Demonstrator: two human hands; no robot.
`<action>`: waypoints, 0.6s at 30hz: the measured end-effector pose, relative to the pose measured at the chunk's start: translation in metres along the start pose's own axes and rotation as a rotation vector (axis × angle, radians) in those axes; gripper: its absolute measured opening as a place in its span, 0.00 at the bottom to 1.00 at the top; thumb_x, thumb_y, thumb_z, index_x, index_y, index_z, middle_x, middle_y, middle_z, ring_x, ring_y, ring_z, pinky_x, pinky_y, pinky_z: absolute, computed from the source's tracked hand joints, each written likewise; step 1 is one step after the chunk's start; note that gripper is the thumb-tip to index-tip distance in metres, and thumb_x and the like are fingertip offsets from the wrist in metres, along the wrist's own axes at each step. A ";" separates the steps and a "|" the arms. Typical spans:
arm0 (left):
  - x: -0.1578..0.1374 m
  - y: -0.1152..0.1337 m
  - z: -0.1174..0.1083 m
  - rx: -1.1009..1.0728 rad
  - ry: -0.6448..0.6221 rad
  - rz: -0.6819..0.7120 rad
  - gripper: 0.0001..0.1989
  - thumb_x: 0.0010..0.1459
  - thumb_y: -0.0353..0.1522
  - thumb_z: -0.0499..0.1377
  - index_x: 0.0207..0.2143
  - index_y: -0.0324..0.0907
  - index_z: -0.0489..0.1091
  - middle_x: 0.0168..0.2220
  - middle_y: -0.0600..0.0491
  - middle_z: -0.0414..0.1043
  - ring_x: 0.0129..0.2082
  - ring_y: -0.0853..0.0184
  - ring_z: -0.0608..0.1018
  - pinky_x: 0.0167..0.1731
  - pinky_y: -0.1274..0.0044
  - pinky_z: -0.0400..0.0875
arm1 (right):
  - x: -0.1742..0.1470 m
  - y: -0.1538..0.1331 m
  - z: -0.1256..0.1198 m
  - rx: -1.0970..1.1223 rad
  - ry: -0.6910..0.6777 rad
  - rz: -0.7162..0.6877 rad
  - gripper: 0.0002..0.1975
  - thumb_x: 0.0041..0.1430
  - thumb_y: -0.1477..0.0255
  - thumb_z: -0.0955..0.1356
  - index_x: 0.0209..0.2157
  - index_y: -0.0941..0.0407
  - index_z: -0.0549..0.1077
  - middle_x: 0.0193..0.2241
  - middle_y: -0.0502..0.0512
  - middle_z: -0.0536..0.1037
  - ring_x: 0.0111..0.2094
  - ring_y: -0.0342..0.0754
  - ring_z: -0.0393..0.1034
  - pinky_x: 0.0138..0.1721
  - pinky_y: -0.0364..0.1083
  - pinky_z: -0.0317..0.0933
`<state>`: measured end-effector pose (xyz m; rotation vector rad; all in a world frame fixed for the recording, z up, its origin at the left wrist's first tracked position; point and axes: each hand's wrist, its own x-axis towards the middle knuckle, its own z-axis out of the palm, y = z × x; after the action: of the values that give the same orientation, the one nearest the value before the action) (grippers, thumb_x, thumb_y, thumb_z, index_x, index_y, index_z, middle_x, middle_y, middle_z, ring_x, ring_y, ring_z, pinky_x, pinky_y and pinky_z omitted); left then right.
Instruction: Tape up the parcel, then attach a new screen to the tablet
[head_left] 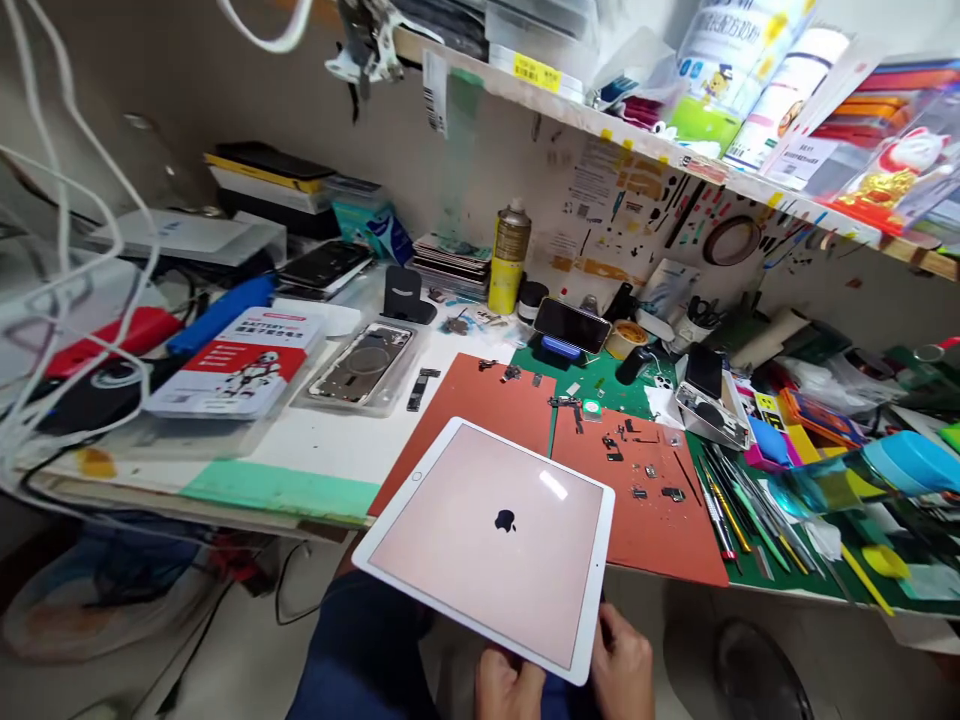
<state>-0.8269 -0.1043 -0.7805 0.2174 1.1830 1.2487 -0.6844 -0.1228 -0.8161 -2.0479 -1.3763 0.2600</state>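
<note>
A white tablet (pixel 480 560) is held tilted over my lap, its screen lit pale pink with a black apple logo. My left hand (pixel 510 688) grips its lower edge near the corner, with the fingers partly hidden beneath. My right hand (pixel 624 660) closes on the short right side by the same corner. The tablet's far side overlaps the front of a reddish-brown work mat (pixel 667 540). Small phone parts (pixel 615 445) lie scattered on that mat beyond the tablet.
Tweezers and screwdrivers (pixel 757 510) lie at the right, beside a blue-capped bottle (pixel 862 475). An opened phone housing (pixel 364 362) and a red-and-white battery box (pixel 240 360) stand left. A yellow spray can (pixel 510 255) is behind; a loaded shelf (pixel 637 145) hangs above. White cables (pixel 67 200) dangle left.
</note>
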 end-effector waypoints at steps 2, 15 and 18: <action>0.002 -0.006 -0.002 -0.021 -0.004 0.007 0.28 0.38 0.52 0.79 0.33 0.39 0.84 0.33 0.43 0.86 0.44 0.45 0.87 0.50 0.63 0.83 | -0.006 -0.006 -0.014 0.043 0.036 0.048 0.28 0.71 0.47 0.62 0.34 0.54 0.81 0.25 0.55 0.81 0.22 0.48 0.74 0.19 0.42 0.61; -0.004 0.009 0.004 0.077 -0.044 0.054 0.31 0.44 0.52 0.77 0.43 0.39 0.84 0.43 0.41 0.87 0.53 0.45 0.85 0.59 0.63 0.78 | 0.014 -0.105 -0.064 0.484 0.186 0.052 0.13 0.67 0.62 0.73 0.32 0.53 0.73 0.29 0.49 0.69 0.31 0.45 0.63 0.34 0.45 0.58; -0.005 0.010 0.007 0.086 -0.017 0.084 0.31 0.43 0.52 0.77 0.42 0.39 0.85 0.41 0.41 0.87 0.49 0.46 0.87 0.56 0.63 0.80 | 0.014 -0.096 -0.063 0.488 0.084 0.098 0.16 0.64 0.60 0.75 0.30 0.53 0.69 0.27 0.46 0.64 0.27 0.43 0.60 0.30 0.43 0.57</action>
<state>-0.8273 -0.1017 -0.7676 0.3440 1.2248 1.2673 -0.7198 -0.1126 -0.7062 -1.6963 -1.0382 0.4936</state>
